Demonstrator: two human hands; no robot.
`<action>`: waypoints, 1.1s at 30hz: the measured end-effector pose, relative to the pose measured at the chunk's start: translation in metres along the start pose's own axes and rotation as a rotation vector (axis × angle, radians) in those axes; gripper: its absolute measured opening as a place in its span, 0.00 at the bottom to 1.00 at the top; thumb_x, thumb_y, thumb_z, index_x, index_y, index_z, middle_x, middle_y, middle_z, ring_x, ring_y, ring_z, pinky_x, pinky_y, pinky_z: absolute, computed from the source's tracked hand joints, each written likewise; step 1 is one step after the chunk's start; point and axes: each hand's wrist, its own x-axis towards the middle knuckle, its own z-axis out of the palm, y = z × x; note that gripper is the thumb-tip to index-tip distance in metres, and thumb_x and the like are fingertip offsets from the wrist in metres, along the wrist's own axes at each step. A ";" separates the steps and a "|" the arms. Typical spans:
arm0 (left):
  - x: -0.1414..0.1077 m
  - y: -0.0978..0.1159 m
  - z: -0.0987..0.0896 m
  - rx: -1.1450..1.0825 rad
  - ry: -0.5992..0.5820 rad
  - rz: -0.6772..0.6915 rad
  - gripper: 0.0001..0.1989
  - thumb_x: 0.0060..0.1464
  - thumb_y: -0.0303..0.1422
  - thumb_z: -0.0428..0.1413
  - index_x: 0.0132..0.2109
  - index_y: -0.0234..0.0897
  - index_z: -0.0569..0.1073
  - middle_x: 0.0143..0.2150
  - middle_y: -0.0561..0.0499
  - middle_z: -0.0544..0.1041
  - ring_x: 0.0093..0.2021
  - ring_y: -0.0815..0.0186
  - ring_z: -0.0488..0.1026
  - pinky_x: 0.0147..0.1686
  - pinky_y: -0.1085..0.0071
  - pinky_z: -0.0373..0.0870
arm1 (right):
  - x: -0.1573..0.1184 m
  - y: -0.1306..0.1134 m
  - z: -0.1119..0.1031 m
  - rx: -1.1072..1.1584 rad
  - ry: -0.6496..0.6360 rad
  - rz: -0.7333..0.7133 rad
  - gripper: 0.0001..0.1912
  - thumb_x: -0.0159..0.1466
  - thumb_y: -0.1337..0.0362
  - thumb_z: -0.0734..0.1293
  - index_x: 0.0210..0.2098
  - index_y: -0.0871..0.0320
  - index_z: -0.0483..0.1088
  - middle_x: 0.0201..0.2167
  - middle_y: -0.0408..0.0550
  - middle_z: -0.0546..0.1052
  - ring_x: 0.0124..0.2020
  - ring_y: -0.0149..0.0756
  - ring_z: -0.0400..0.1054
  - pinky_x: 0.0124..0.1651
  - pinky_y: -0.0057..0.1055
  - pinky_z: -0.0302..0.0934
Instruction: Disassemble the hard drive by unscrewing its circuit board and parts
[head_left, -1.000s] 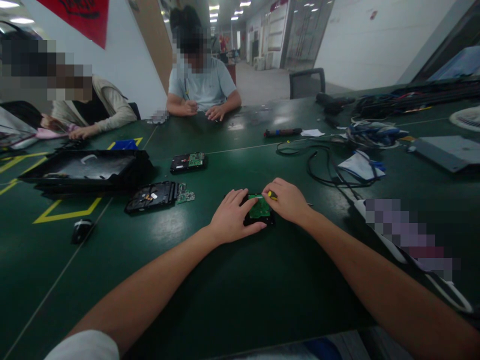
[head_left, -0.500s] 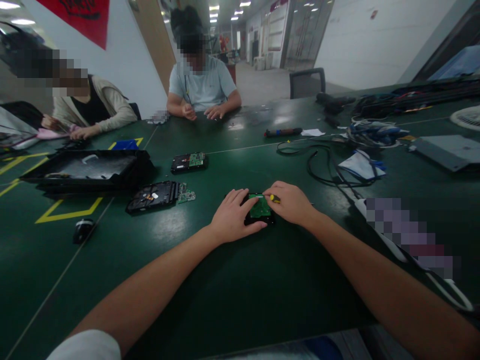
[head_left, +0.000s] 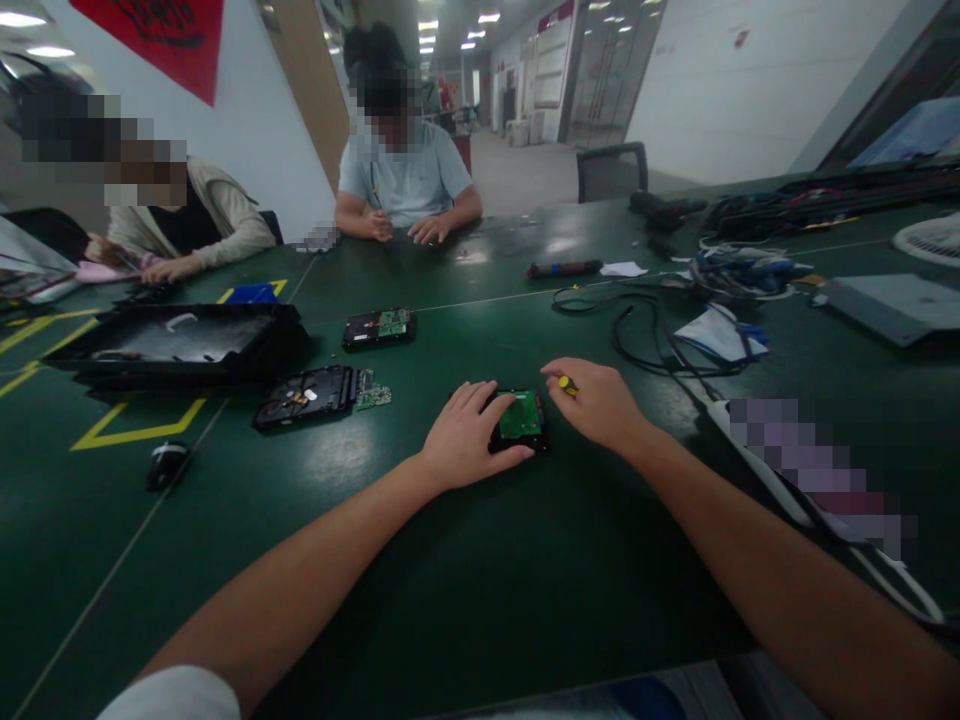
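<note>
A hard drive (head_left: pixel 523 416) lies on the green table with its green circuit board facing up. Across its left part rests my left hand (head_left: pixel 466 438), thumb at the near edge and fingers over the far side, gripping it. My right hand (head_left: pixel 596 402) is just right of the drive, apart from it. Its curled fingers hold a small screwdriver (head_left: pixel 568 386); the yellow and black handle end shows, while the tip cannot be made out.
Left of the drive lie an opened drive (head_left: pixel 304 396) with a loose circuit board (head_left: pixel 373 390), another hard drive (head_left: pixel 379 327), black trays (head_left: pixel 180 340) and a mouse (head_left: pixel 168 465). Cables (head_left: pixel 630 310) and a power strip (head_left: pixel 757 455) lie right. Two people sit across the table.
My right hand has moved right, off the drive's board, with the screwdriver still in it. My left hand stays on the hard drive.
</note>
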 end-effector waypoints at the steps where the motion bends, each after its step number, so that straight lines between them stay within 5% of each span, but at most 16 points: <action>1: 0.001 0.000 0.000 -0.011 0.005 -0.005 0.42 0.61 0.60 0.58 0.71 0.35 0.67 0.73 0.32 0.67 0.75 0.42 0.63 0.76 0.42 0.53 | 0.000 -0.001 -0.003 0.015 0.048 -0.002 0.16 0.70 0.66 0.61 0.51 0.59 0.77 0.50 0.56 0.83 0.51 0.47 0.77 0.57 0.41 0.67; 9: 0.000 0.010 0.001 -0.069 0.105 -0.163 0.41 0.58 0.55 0.63 0.67 0.34 0.67 0.68 0.32 0.72 0.72 0.41 0.66 0.74 0.41 0.57 | -0.002 -0.024 -0.022 0.051 0.416 0.068 0.15 0.73 0.63 0.58 0.50 0.53 0.75 0.45 0.57 0.80 0.48 0.48 0.75 0.56 0.45 0.67; 14: -0.003 0.002 -0.017 -0.099 -0.058 -0.160 0.49 0.52 0.52 0.66 0.73 0.32 0.61 0.74 0.30 0.64 0.76 0.35 0.58 0.74 0.39 0.57 | -0.002 -0.017 -0.013 0.096 0.463 0.074 0.11 0.73 0.60 0.60 0.46 0.54 0.74 0.42 0.56 0.80 0.46 0.46 0.75 0.54 0.44 0.68; 18: -0.002 0.006 -0.031 -0.016 -0.145 -0.184 0.49 0.54 0.47 0.65 0.75 0.29 0.58 0.71 0.31 0.68 0.72 0.40 0.64 0.72 0.46 0.62 | 0.001 -0.006 -0.006 0.121 0.510 0.062 0.11 0.74 0.56 0.62 0.42 0.53 0.73 0.40 0.54 0.80 0.44 0.45 0.75 0.51 0.43 0.68; 22: -0.001 0.025 -0.038 0.118 -0.163 -0.339 0.48 0.59 0.54 0.61 0.74 0.27 0.59 0.68 0.29 0.71 0.68 0.38 0.68 0.67 0.45 0.66 | 0.004 0.004 -0.003 0.142 0.627 0.022 0.10 0.73 0.56 0.64 0.40 0.53 0.72 0.38 0.51 0.80 0.41 0.43 0.75 0.48 0.42 0.69; 25: -0.004 0.034 -0.048 0.113 -0.311 -0.298 0.59 0.54 0.61 0.63 0.78 0.27 0.52 0.76 0.25 0.60 0.75 0.33 0.60 0.70 0.44 0.62 | 0.004 0.007 -0.003 0.098 0.624 -0.008 0.08 0.72 0.58 0.64 0.40 0.53 0.72 0.38 0.53 0.80 0.42 0.45 0.75 0.48 0.43 0.69; 30: -0.010 0.045 -0.067 0.126 -0.491 -0.315 0.62 0.53 0.44 0.71 0.80 0.30 0.43 0.80 0.20 0.49 0.77 0.33 0.57 0.69 0.50 0.65 | 0.002 0.009 0.000 -0.003 0.563 0.023 0.09 0.72 0.57 0.63 0.40 0.54 0.72 0.40 0.55 0.81 0.41 0.46 0.76 0.45 0.42 0.68; 33: -0.009 0.052 -0.068 0.141 -0.485 -0.353 0.61 0.54 0.43 0.71 0.80 0.30 0.43 0.80 0.19 0.46 0.76 0.31 0.59 0.69 0.50 0.65 | 0.002 0.010 -0.004 0.012 0.549 0.009 0.11 0.73 0.57 0.62 0.40 0.53 0.73 0.38 0.53 0.82 0.40 0.45 0.77 0.44 0.41 0.69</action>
